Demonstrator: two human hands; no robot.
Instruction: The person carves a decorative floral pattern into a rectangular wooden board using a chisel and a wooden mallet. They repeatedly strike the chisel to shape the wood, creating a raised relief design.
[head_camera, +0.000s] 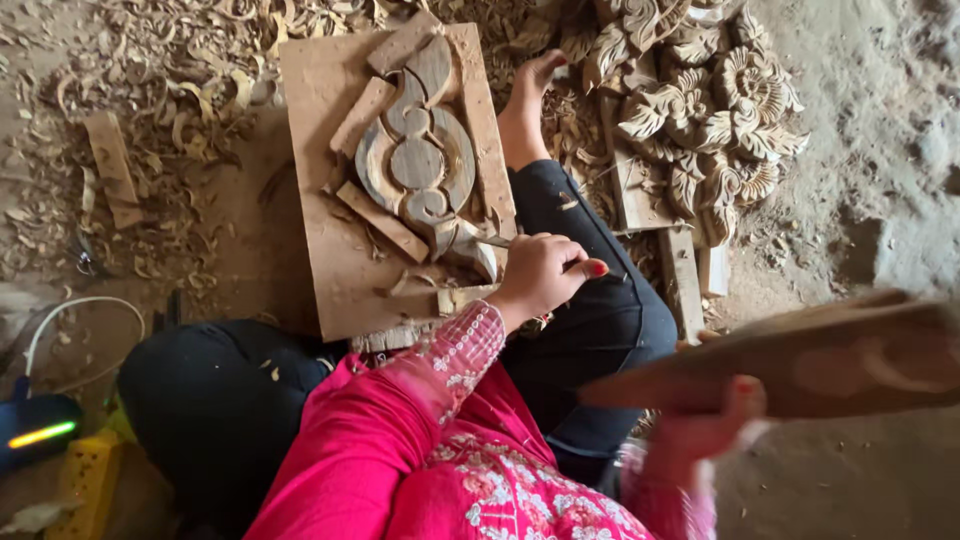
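Left hand (540, 272) is closing tight around a chisel (497, 241), thumb riding on top; only a short bit of the tool is showing past the fingers, its tip meeting the lower end of the curved wooden carving (418, 160) just ahead of the knuckles. The carving is sitting between wooden holding blocks (380, 220) on a flat work board (320, 100), which is resting across the person's legs.

Right hand (712, 420) is gripping a wooden mallet (820, 360), raised and blurring, off to the right and nearer the camera than the chisel hand.

Beyond the board: finished floral carvings (720, 100) to the far right, wood shavings (150, 80) to the left, a bare foot (528, 100) just past the chisel hand.

Risks, as judged: a mallet blow landing off the handle is likely to hit the left thumb; too heavy a strike could split the carving's thin end; the board may be shifting on the legs.
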